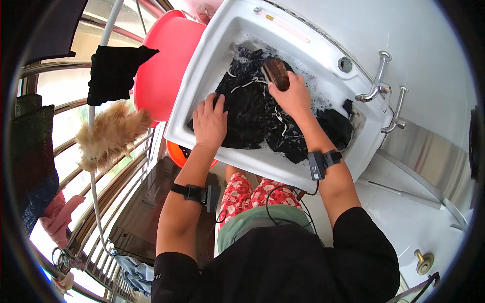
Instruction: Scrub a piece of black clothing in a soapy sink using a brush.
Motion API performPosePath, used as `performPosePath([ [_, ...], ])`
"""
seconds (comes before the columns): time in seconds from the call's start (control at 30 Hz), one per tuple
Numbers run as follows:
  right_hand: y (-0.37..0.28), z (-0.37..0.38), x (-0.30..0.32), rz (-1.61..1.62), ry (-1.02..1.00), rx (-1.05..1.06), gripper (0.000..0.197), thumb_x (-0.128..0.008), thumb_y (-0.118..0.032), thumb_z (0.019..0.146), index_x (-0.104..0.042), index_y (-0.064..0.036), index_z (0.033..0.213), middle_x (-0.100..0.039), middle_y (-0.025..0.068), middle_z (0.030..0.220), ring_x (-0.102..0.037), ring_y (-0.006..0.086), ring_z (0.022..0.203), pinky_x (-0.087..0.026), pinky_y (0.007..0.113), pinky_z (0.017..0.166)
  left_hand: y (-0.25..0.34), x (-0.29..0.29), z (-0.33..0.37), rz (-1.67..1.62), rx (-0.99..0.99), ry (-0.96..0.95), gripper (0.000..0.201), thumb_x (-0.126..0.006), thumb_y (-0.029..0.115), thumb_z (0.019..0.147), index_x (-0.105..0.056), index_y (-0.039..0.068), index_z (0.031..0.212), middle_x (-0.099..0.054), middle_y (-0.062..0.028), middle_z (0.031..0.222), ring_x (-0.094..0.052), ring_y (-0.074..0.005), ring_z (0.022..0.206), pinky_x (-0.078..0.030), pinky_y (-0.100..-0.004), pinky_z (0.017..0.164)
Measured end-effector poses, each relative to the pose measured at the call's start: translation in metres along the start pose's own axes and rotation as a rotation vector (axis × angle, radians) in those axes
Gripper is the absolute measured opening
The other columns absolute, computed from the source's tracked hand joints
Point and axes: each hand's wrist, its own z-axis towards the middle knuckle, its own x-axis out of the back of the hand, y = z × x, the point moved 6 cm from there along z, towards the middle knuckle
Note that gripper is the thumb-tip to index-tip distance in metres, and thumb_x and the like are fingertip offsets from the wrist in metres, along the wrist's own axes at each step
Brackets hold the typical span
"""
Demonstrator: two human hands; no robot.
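A wet black garment [247, 113] with white drawstrings lies spread in the white sink [179, 118], with soap suds around it. My left hand [209, 121] rests on the garment's left side, fingers stretched out and lying flat. In my right hand [295, 96] is a brown scrubbing brush [277, 73], gripped from its right side over the upper part of the cloth. The brush's bristles are mostly hidden. More bunched black cloth [334, 129] lies at the right end of the sink, beside my right forearm.
Two metal taps [376, 88] jut from the wall at the right. A thin pink stick [285, 26] lies on the sink's far ledge. At the left stand a large pink basin [166, 60] and a railing hung with black cloth [116, 73] and a fluffy tan duster [111, 134].
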Motion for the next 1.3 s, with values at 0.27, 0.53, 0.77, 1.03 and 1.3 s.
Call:
performPosePath([
  [0.27,0.070,0.001,-0.025,-0.057,0.101,-0.093,0.075,-0.077,-0.048,0.082,-0.059,0.0020,0.135,-0.061,0.0265,0.121,-0.063,0.0446,0.112,-0.053,0.051,0.095,-0.009,-0.019,0.017,0.049,0.203,-0.357,0.044,-0.064,0.019,0.095,-0.060,0.008,0.138,-0.064,-0.0093,0.119,-0.059,-0.0294,0.118,-0.045,-0.0468,0.103],
  [0.53,0.052,-0.027,-0.068,0.117,-0.124,-0.084,0.081,-0.075,-0.047,0.087,-0.048,0.0023,0.145,-0.053,0.0260,0.129,-0.062,0.0455,0.114,-0.053,0.051,0.094,0.041,-0.037,0.015,-0.082,-0.260,-0.345,0.037,-0.064,0.019,0.093,-0.065,0.013,0.129,-0.063,-0.0097,0.125,-0.056,-0.0297,0.124,-0.043,-0.0461,0.109],
  [0.77,-0.011,-0.059,-0.059,0.241,-0.132,0.278,0.076,-0.081,-0.043,0.080,-0.052,-0.0014,0.137,-0.056,0.0243,0.119,-0.063,0.0441,0.108,-0.055,0.049,0.091,0.014,-0.029,-0.019,-0.056,-0.331,-0.437,0.007,-0.064,0.016,0.085,-0.065,0.011,0.090,-0.067,-0.0068,0.091,-0.062,-0.0280,0.095,-0.047,-0.0432,0.083],
  [1.03,-0.008,0.025,-0.057,0.028,-0.070,0.148,0.075,-0.080,-0.046,0.078,-0.057,-0.0049,0.136,-0.056,0.0216,0.119,-0.061,0.0418,0.110,-0.054,0.050,0.092,0.015,-0.021,-0.013,0.032,-0.222,-0.469,0.012,-0.064,0.021,0.083,-0.065,0.010,0.087,-0.068,-0.0107,0.079,-0.066,-0.0321,0.086,-0.049,-0.0456,0.079],
  [1.3,-0.002,-0.029,-0.065,0.284,-0.104,0.320,0.068,-0.085,-0.029,0.075,-0.060,-0.0020,0.132,-0.057,0.0180,0.112,-0.063,0.0383,0.103,-0.054,0.046,0.088,0.032,-0.050,0.061,-0.070,-0.108,-0.335,0.021,-0.064,0.027,0.096,-0.062,0.007,0.100,-0.070,-0.0148,0.100,-0.067,-0.0347,0.095,-0.053,-0.0500,0.089],
])
